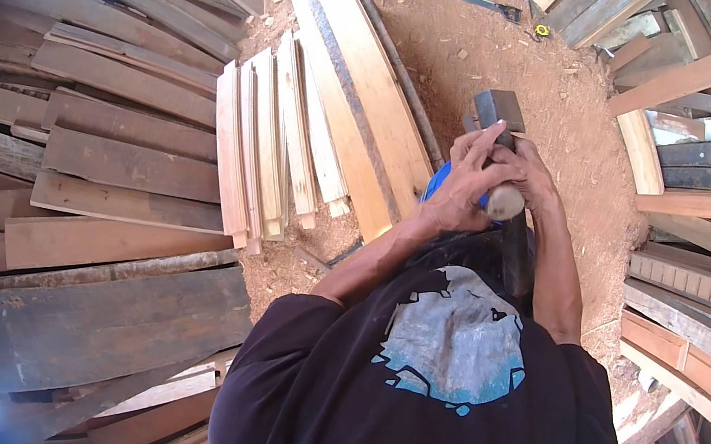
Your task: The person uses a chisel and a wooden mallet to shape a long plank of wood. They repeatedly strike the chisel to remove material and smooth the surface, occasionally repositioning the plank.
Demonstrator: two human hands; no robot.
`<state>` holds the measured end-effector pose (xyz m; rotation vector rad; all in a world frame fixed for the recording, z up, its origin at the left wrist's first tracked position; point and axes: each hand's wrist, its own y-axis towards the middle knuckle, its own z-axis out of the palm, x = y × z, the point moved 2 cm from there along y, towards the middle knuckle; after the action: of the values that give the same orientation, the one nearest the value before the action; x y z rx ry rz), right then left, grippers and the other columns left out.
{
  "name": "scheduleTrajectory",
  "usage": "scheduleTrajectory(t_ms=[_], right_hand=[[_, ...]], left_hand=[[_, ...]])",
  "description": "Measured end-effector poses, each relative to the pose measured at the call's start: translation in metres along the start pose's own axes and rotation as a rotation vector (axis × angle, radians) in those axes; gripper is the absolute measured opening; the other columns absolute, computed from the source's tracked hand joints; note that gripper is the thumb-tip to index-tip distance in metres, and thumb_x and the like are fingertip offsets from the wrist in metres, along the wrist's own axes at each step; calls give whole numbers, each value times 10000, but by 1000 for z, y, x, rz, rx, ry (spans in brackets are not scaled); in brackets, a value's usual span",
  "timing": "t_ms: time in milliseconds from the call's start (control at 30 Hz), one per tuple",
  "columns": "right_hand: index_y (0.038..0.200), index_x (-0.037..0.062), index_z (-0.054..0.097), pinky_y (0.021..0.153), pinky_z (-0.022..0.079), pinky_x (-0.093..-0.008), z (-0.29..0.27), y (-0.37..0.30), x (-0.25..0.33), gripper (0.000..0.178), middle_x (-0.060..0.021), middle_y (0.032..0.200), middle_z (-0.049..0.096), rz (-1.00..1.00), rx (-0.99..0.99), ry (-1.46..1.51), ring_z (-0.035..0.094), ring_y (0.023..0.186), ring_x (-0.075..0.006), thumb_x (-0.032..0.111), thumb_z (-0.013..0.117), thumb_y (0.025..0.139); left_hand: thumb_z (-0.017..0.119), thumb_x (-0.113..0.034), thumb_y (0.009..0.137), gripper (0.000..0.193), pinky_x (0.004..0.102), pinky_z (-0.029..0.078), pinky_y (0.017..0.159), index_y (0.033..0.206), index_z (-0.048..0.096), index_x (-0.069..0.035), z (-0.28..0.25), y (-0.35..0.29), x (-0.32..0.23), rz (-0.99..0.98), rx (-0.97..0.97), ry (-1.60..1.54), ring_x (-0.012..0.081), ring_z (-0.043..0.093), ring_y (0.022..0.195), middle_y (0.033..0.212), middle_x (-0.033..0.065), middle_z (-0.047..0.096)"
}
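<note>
The left hand (467, 184) and right hand (532, 178) grip a hammer (498, 110); holding it seems the step, and moving it needs care.

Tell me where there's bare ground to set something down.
Chip-strewn dirt is open between the right hand and the wooden frame, and on up toward the handsaw. The left is crowded: stacked boards beside narrow pale planks.

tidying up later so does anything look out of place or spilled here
A handsaw and a yellow tape measure lie on the ground near the top, among scattered wood chips, where they might get stepped on.
</note>
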<state>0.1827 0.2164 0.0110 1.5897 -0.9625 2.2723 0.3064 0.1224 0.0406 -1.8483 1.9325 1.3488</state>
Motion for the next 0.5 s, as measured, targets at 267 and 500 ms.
scheduleTrajectory(t_ms=[267,500], right_hand=[[1141,-15,623,747,508,-310,13,-5,52,413,-63,907,678,-242,-148,-175,617,807,-138,267,732,859],[1043,-14,611,763,490,-282,21,-15,12,298,-34,927,644,-367,-186,-262,580,842,-113,199,731,872]], left_hand=[[719,-3,799,282,265,514,719,983,514,-65,-40,36,71,-507,-380,-637,78,595,787,843,-7,611],[788,-84,800,296,239,476,677,953,535,-68,-26,39,138,-589,-280,-476,52,548,741,816,-39,581]])
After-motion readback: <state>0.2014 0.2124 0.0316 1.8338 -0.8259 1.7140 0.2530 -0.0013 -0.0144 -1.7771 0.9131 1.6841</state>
